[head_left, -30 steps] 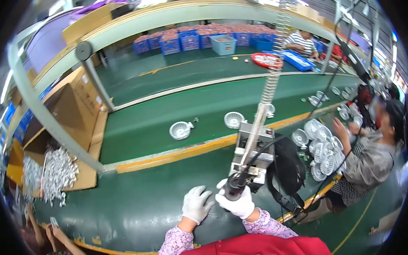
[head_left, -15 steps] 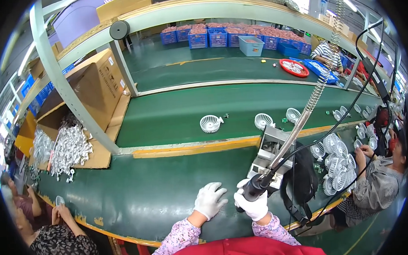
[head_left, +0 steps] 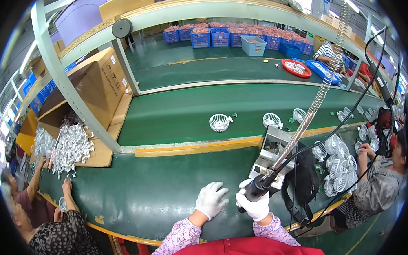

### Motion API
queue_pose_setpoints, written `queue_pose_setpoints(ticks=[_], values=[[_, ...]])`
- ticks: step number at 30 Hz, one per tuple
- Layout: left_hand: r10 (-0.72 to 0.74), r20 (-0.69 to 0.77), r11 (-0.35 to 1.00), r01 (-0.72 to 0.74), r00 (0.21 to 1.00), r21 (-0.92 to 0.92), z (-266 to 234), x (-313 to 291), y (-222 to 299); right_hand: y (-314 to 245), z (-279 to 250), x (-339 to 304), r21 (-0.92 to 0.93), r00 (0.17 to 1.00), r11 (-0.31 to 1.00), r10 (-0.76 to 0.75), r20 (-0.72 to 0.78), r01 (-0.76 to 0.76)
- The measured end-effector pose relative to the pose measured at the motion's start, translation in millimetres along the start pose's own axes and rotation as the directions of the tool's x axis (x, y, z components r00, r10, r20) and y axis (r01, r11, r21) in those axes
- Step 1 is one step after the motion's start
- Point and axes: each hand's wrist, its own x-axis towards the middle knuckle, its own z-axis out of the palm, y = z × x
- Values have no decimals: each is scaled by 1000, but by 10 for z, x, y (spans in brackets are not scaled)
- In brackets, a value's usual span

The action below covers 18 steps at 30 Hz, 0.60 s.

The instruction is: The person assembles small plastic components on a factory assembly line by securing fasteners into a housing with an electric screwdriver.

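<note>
My right hand (head_left: 256, 207) has its fingers wrapped around the black handheld tool (head_left: 256, 188), whose long axis slants up-right toward the coiled spring (head_left: 309, 112). My left hand (head_left: 211, 200), farther from it, is palm-down at the tabletop (head_left: 147, 188), fingers loosely spread, visibly holding nothing.

I see the white fan housings (head_left: 219, 123) carried farther right along the green conveyor belt (head_left: 176, 106), mid-frame. At lower left, one co-worker's hand (head_left: 67, 183) now stretches toward the white plastic parts (head_left: 74, 150); another's hand (head_left: 42, 161) has risen beside them.
</note>
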Motion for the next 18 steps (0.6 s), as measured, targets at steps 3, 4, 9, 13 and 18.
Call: queue_pose_setpoints(ticks=[3,4,9,13,18], values=[[-4,0,1000,4,1000,6,-3,-1,4,14,-5,0,4,1000,1000,-6,-3,6],[-2,-3,1000,2,1000,6,2,-4,0,14,-6,0,-9,1000,1000,-5,-4,5],[-6,2,1000,6,1000,3,9,-10,-9,19,-12,-2,-29,1000,1000,5,1,-5],[-12,14,1000,12,1000,-4,4,-7,-6,-1,-1,-6,-26,1000,1000,6,-1,-6],[15,-33,1000,-14,999,8,-10,1,3,-13,17,-8,-7,1000,1000,9,0,-9]])
